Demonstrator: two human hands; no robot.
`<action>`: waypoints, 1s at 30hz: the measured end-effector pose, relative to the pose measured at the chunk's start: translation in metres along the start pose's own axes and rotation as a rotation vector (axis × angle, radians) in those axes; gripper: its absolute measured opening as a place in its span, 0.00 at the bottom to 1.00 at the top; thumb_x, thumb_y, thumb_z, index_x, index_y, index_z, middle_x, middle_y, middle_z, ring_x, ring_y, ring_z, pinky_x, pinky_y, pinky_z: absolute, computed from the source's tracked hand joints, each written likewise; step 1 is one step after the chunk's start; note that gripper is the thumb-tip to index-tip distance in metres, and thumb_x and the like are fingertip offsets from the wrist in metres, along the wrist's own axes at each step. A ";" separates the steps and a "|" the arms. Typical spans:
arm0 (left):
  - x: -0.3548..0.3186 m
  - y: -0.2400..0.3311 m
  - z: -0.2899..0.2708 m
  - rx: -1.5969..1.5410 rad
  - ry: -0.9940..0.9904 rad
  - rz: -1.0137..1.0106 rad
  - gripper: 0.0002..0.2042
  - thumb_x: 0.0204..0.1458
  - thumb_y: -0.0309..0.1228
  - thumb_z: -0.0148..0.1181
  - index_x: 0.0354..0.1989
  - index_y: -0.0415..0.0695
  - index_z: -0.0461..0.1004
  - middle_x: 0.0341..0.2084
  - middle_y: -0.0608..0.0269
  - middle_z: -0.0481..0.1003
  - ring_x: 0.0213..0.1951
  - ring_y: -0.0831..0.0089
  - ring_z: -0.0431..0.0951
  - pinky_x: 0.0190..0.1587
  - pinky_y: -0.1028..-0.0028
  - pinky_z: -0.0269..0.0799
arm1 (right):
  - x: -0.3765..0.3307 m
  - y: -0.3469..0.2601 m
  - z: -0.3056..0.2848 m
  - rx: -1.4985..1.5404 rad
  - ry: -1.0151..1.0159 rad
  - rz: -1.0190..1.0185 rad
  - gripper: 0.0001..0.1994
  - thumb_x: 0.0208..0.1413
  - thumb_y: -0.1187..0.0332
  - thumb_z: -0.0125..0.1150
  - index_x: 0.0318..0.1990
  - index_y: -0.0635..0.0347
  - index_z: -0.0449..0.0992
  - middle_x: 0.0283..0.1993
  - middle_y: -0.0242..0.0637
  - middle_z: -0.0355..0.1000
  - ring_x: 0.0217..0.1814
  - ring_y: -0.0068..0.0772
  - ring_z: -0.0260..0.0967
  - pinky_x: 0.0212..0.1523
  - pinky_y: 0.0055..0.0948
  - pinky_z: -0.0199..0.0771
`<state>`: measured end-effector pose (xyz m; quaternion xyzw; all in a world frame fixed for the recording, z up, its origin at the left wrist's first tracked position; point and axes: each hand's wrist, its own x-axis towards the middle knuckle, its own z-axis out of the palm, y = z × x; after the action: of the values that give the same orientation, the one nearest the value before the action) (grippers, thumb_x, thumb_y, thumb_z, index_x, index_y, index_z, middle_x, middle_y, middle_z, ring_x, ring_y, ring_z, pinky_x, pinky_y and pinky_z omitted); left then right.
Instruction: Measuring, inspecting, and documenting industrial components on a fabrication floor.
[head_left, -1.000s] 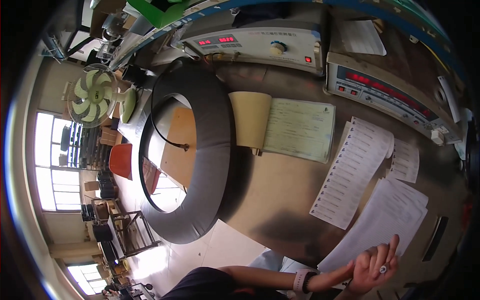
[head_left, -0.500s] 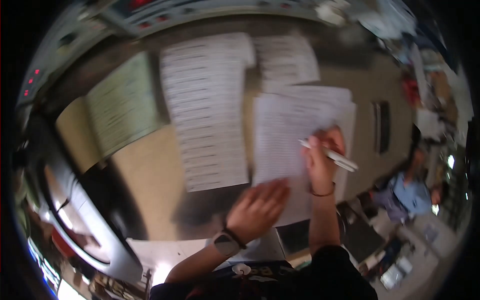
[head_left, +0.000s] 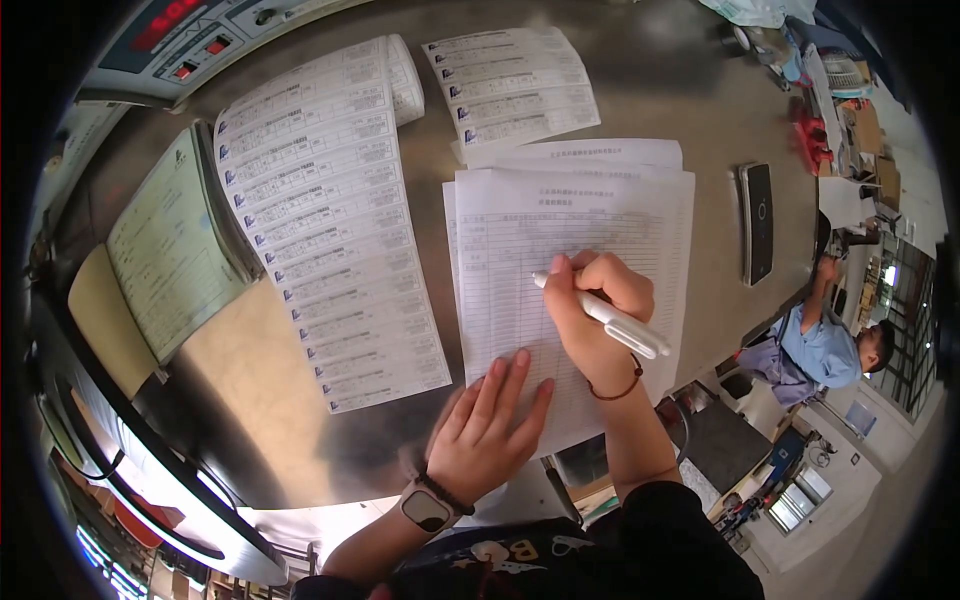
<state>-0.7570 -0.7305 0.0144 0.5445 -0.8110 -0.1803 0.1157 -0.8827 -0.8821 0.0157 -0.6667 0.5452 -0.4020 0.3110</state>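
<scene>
Right hand (head_left: 600,305) first: I have its thumb and index finger pinched on a white pen (head_left: 632,332), the remaining fingers curled in. The pen's tip points up and left toward the middle of a printed form (head_left: 640,235), which lies over other sheets (head_left: 645,153) on the table (head_left: 690,100); whether the tip touches paper I cannot tell. Writing well here, I judge, calls for light pressure, short strokes inside the ruled rows, and a form that cannot slide. My left hand (head_left: 485,430) suits that: palm down, fingers parted, gripping nothing, fingertips on the form's lower left. More weight on those fingertips would, I think, steady it better. My right forearm (head_left: 635,440) rises steeply from below; the left forearm (head_left: 375,540) slants up and rightward, with 1 watch (head_left: 427,510) at the wrist. 1 long strip of labels (head_left: 340,250) lies just left of the form.
</scene>
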 end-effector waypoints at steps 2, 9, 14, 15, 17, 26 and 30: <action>0.004 0.001 -0.003 -0.026 0.032 -0.029 0.20 0.58 0.39 0.50 0.59 0.56 0.72 0.66 0.54 0.66 0.65 0.61 0.67 0.61 0.67 0.66 | -0.001 0.002 0.002 0.008 0.013 0.015 0.16 0.51 0.81 0.66 0.19 0.61 0.64 0.15 0.34 0.65 0.14 0.23 0.58 0.17 0.24 0.56; 0.003 -0.001 -0.005 -0.029 0.018 -0.022 0.21 0.58 0.40 0.51 0.60 0.54 0.71 0.66 0.53 0.65 0.66 0.60 0.65 0.62 0.67 0.65 | 0.001 0.001 0.006 -0.042 0.052 -0.014 0.17 0.50 0.83 0.65 0.18 0.61 0.62 0.14 0.34 0.63 0.14 0.24 0.55 0.17 0.26 0.54; 0.001 -0.001 -0.003 -0.036 0.014 -0.028 0.21 0.57 0.40 0.51 0.60 0.54 0.71 0.67 0.54 0.63 0.68 0.60 0.63 0.64 0.66 0.64 | 0.001 0.003 0.006 -0.052 0.034 -0.029 0.17 0.50 0.83 0.64 0.18 0.61 0.61 0.14 0.34 0.63 0.14 0.25 0.54 0.17 0.26 0.54; 0.001 -0.001 -0.002 -0.035 0.013 -0.030 0.21 0.57 0.40 0.51 0.60 0.54 0.71 0.67 0.54 0.63 0.68 0.60 0.63 0.64 0.66 0.64 | 0.001 0.003 0.006 -0.068 0.034 -0.024 0.17 0.50 0.83 0.64 0.18 0.62 0.61 0.15 0.34 0.63 0.14 0.25 0.54 0.17 0.26 0.54; 0.001 -0.001 -0.002 -0.033 0.027 -0.027 0.21 0.57 0.40 0.51 0.60 0.54 0.71 0.67 0.54 0.64 0.68 0.60 0.63 0.66 0.65 0.61 | 0.001 0.003 0.007 -0.063 0.052 -0.030 0.17 0.50 0.83 0.64 0.18 0.62 0.61 0.14 0.35 0.62 0.14 0.25 0.54 0.17 0.26 0.54; 0.001 0.000 0.000 -0.060 0.032 -0.034 0.21 0.59 0.40 0.50 0.61 0.54 0.71 0.68 0.54 0.63 0.69 0.60 0.61 0.68 0.65 0.58 | 0.000 0.005 0.004 -0.038 0.070 -0.035 0.16 0.50 0.84 0.63 0.19 0.62 0.62 0.15 0.35 0.62 0.14 0.23 0.54 0.17 0.25 0.56; 0.001 0.000 0.000 -0.052 0.023 -0.042 0.21 0.59 0.40 0.49 0.61 0.54 0.70 0.68 0.55 0.63 0.69 0.60 0.61 0.69 0.65 0.56 | 0.002 0.004 0.008 -0.080 0.088 -0.035 0.16 0.50 0.84 0.63 0.19 0.62 0.62 0.14 0.34 0.61 0.14 0.23 0.53 0.17 0.25 0.55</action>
<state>-0.7572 -0.7311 0.0139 0.5601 -0.7931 -0.1972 0.1354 -0.8779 -0.8850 0.0086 -0.6697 0.5620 -0.4145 0.2527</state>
